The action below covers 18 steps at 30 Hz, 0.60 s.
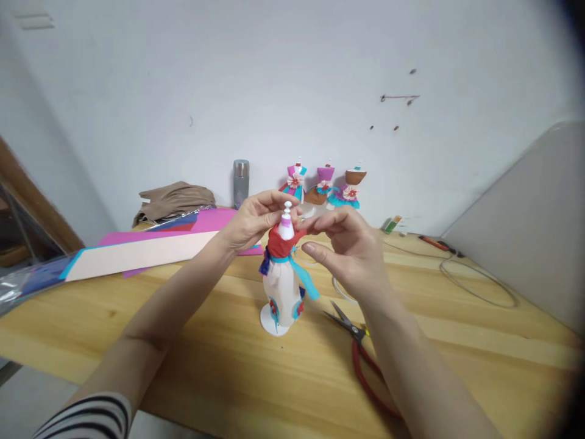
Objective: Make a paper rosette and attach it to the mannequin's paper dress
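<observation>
Presently, the small white dress form stands upright on the light wooden table, between the two hands. The left hand is curved around the upper left side of the form, fingers bent near the neck; whether it pinches any material cannot be told. The right hand is unclenched, thumb parted from the fingers, its fingertips at the right edge of the red cloth bodice.

Fitted so far: the bodice, a long white skirt, a turquoise waist sash and red-and-turquoise flower trims near the hem. A dark blue piece sits at the left of the waist. The outfit is judged well advanced. Outstanding, in this assessment: the bodice's upper edge looks uneven, and one sash end hangs loose. Fastening at the back cannot be verified.

The red-handled scissors lie on the table with blades slightly parted, untouched. Flat pale pink material lies to the left, over magenta sheets. Behind stand three small dressed forms, all wearing flower trim, and a grey metal flask.
</observation>
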Available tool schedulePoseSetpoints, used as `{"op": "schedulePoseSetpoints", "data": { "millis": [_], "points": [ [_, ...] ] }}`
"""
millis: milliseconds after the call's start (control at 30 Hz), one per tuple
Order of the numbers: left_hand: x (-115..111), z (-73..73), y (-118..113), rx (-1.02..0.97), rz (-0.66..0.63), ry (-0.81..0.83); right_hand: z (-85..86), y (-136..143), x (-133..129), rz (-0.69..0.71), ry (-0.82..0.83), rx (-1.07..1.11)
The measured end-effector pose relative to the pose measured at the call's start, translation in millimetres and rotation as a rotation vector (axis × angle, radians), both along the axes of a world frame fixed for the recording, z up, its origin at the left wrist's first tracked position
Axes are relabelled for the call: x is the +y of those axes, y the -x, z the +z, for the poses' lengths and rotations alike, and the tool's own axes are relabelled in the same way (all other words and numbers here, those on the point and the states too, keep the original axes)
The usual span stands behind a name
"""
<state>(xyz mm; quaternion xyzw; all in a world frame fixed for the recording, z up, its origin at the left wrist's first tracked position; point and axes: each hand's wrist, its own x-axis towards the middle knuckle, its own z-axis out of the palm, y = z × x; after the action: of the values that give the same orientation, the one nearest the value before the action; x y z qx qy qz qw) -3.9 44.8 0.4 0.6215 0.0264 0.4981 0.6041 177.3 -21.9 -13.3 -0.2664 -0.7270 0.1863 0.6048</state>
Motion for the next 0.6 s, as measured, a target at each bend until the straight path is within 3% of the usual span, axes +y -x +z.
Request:
{"op": "schedulePoseSetpoints", "data": {
  "millis": [400,600],
  "points": [
    [3.3,-3.4,-0.3,0.071,0.076,-0.019,0.7,8.4,-1.0,0.017,-0.066,0.044],
    [1.3,-1.7,-1.4,0.065,0.082,-0.047,3.3,6.6,1.7,0.005,-0.175,-0.019]
  ]
}}
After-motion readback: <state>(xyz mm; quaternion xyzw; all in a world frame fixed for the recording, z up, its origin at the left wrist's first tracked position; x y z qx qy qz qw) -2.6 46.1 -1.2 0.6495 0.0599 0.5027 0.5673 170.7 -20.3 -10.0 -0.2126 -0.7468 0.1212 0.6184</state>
